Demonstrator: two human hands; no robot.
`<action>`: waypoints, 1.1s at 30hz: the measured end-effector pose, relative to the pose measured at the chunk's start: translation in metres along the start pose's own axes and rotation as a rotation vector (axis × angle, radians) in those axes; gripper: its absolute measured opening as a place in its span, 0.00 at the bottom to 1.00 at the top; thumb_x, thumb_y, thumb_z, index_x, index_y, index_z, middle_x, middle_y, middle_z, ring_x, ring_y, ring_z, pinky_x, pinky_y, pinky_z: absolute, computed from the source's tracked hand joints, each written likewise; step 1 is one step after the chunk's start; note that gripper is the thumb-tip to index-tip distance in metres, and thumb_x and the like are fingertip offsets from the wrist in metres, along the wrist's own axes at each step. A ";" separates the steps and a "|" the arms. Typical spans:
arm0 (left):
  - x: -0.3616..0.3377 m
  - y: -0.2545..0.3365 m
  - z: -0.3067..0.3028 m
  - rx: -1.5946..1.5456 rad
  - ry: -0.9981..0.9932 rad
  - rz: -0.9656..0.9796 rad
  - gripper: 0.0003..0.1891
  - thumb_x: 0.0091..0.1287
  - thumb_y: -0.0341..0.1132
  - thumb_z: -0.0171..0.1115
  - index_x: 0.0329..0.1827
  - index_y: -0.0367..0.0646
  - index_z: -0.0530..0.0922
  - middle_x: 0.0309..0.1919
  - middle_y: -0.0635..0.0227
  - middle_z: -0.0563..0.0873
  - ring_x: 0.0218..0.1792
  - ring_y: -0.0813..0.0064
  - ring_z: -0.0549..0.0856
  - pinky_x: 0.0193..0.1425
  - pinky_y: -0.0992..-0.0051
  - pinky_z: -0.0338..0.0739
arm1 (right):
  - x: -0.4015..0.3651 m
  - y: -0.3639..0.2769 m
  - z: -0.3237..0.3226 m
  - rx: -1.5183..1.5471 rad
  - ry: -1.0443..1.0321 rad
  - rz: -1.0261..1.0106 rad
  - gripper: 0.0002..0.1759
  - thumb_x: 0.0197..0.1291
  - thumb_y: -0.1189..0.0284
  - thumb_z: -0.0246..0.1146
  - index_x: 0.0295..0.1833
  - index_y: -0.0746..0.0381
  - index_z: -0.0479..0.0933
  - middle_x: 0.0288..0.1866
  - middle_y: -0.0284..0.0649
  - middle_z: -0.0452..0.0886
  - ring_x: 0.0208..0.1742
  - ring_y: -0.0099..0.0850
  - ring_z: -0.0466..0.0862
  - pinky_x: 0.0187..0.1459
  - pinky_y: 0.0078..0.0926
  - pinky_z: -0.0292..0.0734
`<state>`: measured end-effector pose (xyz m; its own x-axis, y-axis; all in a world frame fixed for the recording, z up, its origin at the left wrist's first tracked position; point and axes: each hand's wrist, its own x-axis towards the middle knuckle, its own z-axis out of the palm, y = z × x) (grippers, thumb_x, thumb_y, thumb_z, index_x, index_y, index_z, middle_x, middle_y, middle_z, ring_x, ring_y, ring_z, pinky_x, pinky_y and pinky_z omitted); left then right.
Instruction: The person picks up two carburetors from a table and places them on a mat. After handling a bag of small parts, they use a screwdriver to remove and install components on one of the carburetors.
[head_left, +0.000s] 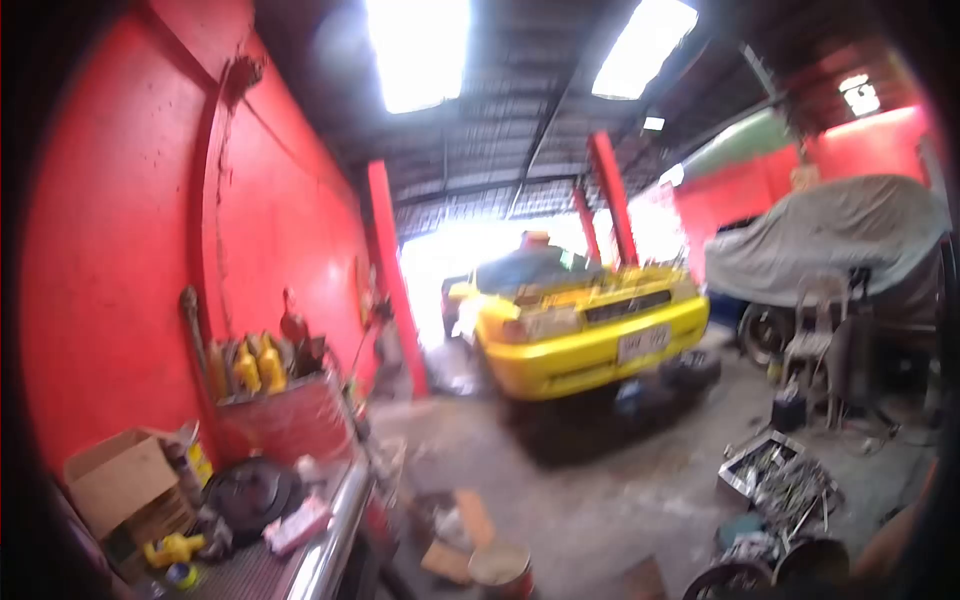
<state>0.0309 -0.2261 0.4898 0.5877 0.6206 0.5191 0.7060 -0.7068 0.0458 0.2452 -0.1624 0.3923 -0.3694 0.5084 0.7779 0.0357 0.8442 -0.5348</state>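
Note:
Neither my left hand nor my right hand shows its fingers here. At the lower right edge is a blurred, skin-toned shape (pixel 893 545), perhaps part of my right arm; I cannot make out a hand on it. Nearest to it on the floor are round dark containers (pixel 812 563) and a metal tray (pixel 738 482) with many metal tools (pixel 795 492) heaped in and beside it. Ahead, a yellow car (pixel 540 362) faces me between red posts, its front engine area seemingly uncovered.
At left, a bench (pixel 262 574) holds a cardboard box (pixel 120 482), a black round part (pixel 250 497) and a pink item (pixel 297 526). Yellow bottles (pixel 270 366) stand behind. A can (pixel 502 570) and cardboard lie on the floor. A chair (pixel 815 345) stands before a covered vehicle (pixel 830 240).

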 end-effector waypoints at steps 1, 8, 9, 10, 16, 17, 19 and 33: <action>0.002 -0.009 0.006 -0.015 -0.017 -0.019 0.17 0.74 0.36 0.53 0.60 0.37 0.77 0.50 0.51 0.84 0.51 0.61 0.82 0.61 0.63 0.77 | 0.001 0.003 -0.004 -0.006 -0.016 0.019 0.29 0.60 0.73 0.70 0.67 0.68 0.75 0.45 0.39 0.83 0.43 0.23 0.81 0.47 0.23 0.76; -0.009 -0.034 0.032 -0.052 -0.072 0.036 0.16 0.73 0.35 0.52 0.56 0.36 0.79 0.47 0.51 0.84 0.49 0.60 0.82 0.60 0.61 0.77 | -0.020 0.015 -0.014 -0.142 -0.050 0.017 0.29 0.61 0.75 0.69 0.68 0.68 0.74 0.44 0.39 0.82 0.43 0.23 0.80 0.46 0.22 0.75; -0.013 -0.034 0.035 -0.050 -0.072 0.052 0.16 0.72 0.35 0.52 0.56 0.35 0.79 0.47 0.51 0.84 0.49 0.60 0.82 0.60 0.61 0.77 | -0.024 0.012 -0.015 -0.171 -0.045 -0.013 0.29 0.61 0.75 0.69 0.68 0.68 0.74 0.44 0.39 0.82 0.43 0.22 0.80 0.46 0.22 0.75; -0.018 -0.033 0.038 -0.043 -0.076 0.070 0.16 0.72 0.35 0.52 0.55 0.35 0.80 0.47 0.51 0.84 0.48 0.60 0.82 0.60 0.61 0.77 | -0.029 0.007 -0.016 -0.200 -0.037 -0.051 0.29 0.61 0.75 0.69 0.69 0.68 0.74 0.44 0.39 0.82 0.42 0.22 0.80 0.46 0.22 0.75; -0.046 -0.025 0.039 0.056 0.013 0.215 0.16 0.71 0.34 0.51 0.52 0.34 0.81 0.44 0.50 0.83 0.46 0.58 0.82 0.59 0.60 0.78 | -0.044 -0.025 -0.036 -0.335 0.091 -0.282 0.30 0.62 0.76 0.68 0.70 0.69 0.73 0.43 0.38 0.82 0.42 0.22 0.79 0.45 0.21 0.75; -0.051 -0.026 0.034 0.063 0.043 0.217 0.16 0.71 0.34 0.51 0.51 0.34 0.82 0.44 0.50 0.83 0.46 0.58 0.82 0.59 0.60 0.78 | -0.043 -0.027 -0.044 -0.339 0.117 -0.281 0.30 0.62 0.76 0.67 0.70 0.69 0.72 0.43 0.38 0.82 0.42 0.21 0.79 0.45 0.21 0.75; -0.068 -0.041 0.029 0.047 0.135 0.133 0.16 0.70 0.34 0.50 0.50 0.33 0.82 0.43 0.50 0.83 0.45 0.58 0.82 0.59 0.60 0.78 | -0.044 -0.013 -0.048 -0.344 0.195 -0.158 0.30 0.62 0.77 0.67 0.70 0.69 0.72 0.43 0.38 0.81 0.42 0.21 0.79 0.44 0.21 0.74; -0.233 -0.162 0.508 -0.012 -0.448 -1.645 0.64 0.55 0.53 0.80 0.86 0.46 0.42 0.79 0.44 0.62 0.79 0.42 0.60 0.82 0.47 0.56 | -0.177 0.161 0.083 -0.370 -1.181 0.467 0.13 0.60 0.70 0.60 0.51 0.57 0.80 0.42 0.38 0.84 0.46 0.36 0.86 0.54 0.39 0.76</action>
<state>-0.0195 -0.0833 -0.0720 -0.6458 0.6826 -0.3420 0.6351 0.7289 0.2556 0.2391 -0.1308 0.1412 -0.8280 0.4684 -0.3083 0.5597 0.7231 -0.4048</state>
